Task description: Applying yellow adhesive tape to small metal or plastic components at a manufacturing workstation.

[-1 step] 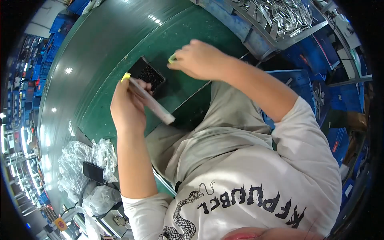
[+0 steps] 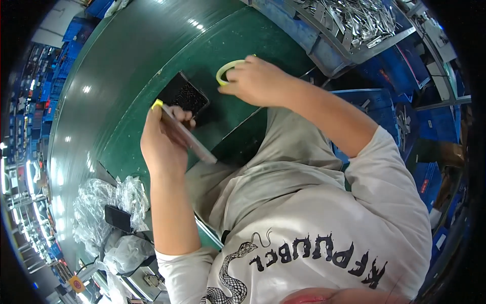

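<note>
My left hand (image 2: 164,144) is closed round a long, thin, pale bar (image 2: 191,138), which slants from upper left down toward my lap. At its upper end, by my thumb, sits a small piece of bright yellow tape (image 2: 157,103). Whether the bar is one piece or several strips together, I cannot tell. My right hand (image 2: 260,81) grips a roll of yellow tape (image 2: 220,74), its ring sticking out left of the fingers. Between the hands, a black open tray (image 2: 172,86) of small dark parts (image 2: 189,97) rests on the green tabletop (image 2: 129,129).
A grey-blue crate (image 2: 324,50) full of thin metal pieces (image 2: 357,23) stands at the far right. Blue bins (image 2: 367,101) line the right side. Clear plastic bags (image 2: 93,205) and a black phone (image 2: 118,218) lie at the lower left, beside my left forearm.
The tape roll has turned and shows more of its ring, as my right hand shifted slightly right and nearer. The bar's lower end has swung a little left and toward me.
</note>
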Demonstrator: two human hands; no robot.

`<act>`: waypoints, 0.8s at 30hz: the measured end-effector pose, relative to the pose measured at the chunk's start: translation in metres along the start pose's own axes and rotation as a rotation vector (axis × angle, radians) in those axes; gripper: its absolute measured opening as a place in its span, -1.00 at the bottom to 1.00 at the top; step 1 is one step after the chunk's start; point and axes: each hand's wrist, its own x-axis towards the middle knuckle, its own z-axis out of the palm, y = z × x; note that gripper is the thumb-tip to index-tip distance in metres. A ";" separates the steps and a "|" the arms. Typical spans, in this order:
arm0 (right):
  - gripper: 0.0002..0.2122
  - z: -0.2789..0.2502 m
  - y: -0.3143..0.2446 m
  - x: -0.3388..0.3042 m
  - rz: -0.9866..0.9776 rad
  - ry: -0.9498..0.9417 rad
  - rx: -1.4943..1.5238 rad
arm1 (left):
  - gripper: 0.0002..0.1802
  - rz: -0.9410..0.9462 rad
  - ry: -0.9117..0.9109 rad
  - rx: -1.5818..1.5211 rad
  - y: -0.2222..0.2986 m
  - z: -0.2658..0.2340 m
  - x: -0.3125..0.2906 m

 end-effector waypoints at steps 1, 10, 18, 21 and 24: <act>-0.73 -0.009 -0.008 -0.008 0.041 -0.111 0.048 | -0.69 0.019 -0.006 -0.040 -0.003 -0.005 -0.006; -0.73 -0.027 -0.070 -0.063 0.179 0.107 0.850 | -0.54 0.048 -0.522 -0.010 -0.051 -0.033 -0.046; -0.80 -0.050 -0.083 -0.112 0.268 -0.320 1.235 | -0.52 0.782 -1.020 0.924 -0.073 -0.002 -0.054; -0.82 -0.059 -0.038 -0.158 0.322 -0.384 0.847 | -0.31 0.651 -0.972 1.059 -0.067 -0.027 -0.062; -0.79 -0.063 0.002 -0.240 0.614 -0.418 0.415 | -0.38 0.450 -0.836 1.094 -0.058 -0.060 -0.072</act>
